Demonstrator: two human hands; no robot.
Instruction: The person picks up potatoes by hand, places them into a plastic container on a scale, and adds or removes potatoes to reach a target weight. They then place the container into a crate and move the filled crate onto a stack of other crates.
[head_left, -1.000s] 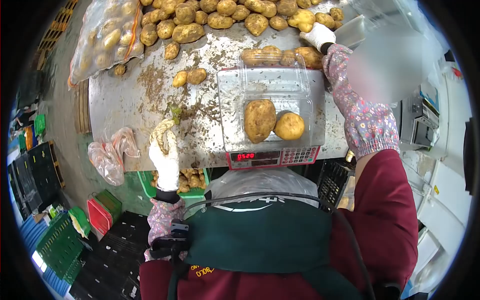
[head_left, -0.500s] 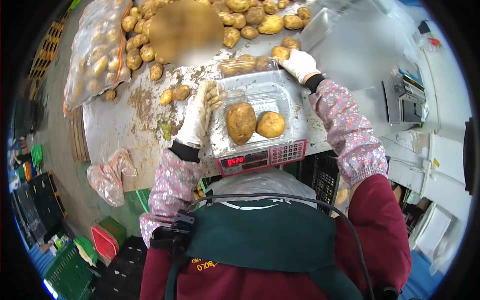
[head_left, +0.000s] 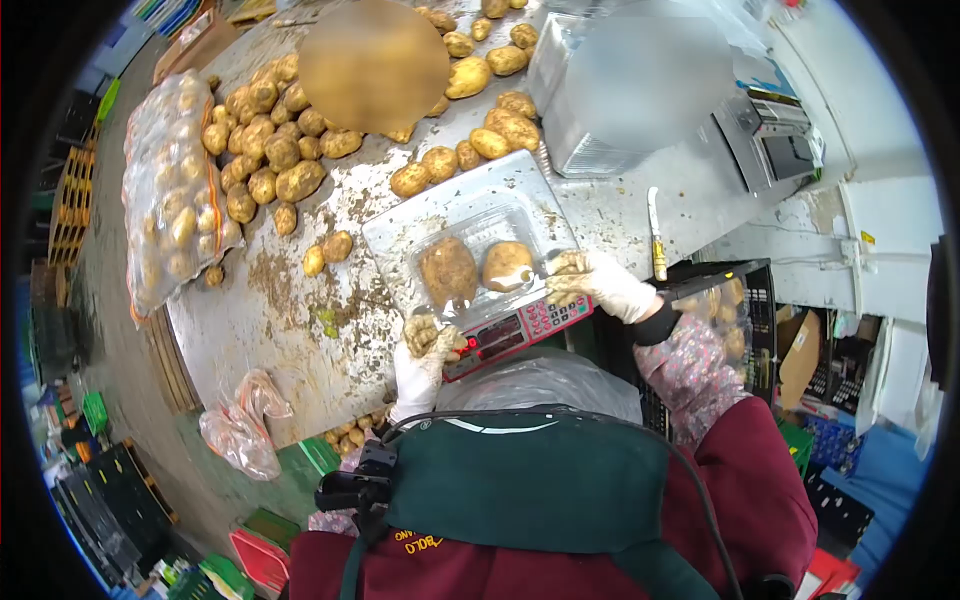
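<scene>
A produce-packing workroom — brown, soil-flecked potatoes [head_left: 282,150] heaped on a dirt-stained grey metal table [head_left: 615,212], a red-fronted digital scale [head_left: 541,318], stacked clear plastic boxes [head_left: 556,125].

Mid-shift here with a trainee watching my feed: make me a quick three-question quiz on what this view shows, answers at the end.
1. How many potatoes are in the clear container?
2. True or false: the orange-edged bag lies to the right of the scale.
3. Fill in: the hand nearer the knife is the ____ one.

Key:
1. Two.
2. False; it lies to the left.
3. Right.
</scene>
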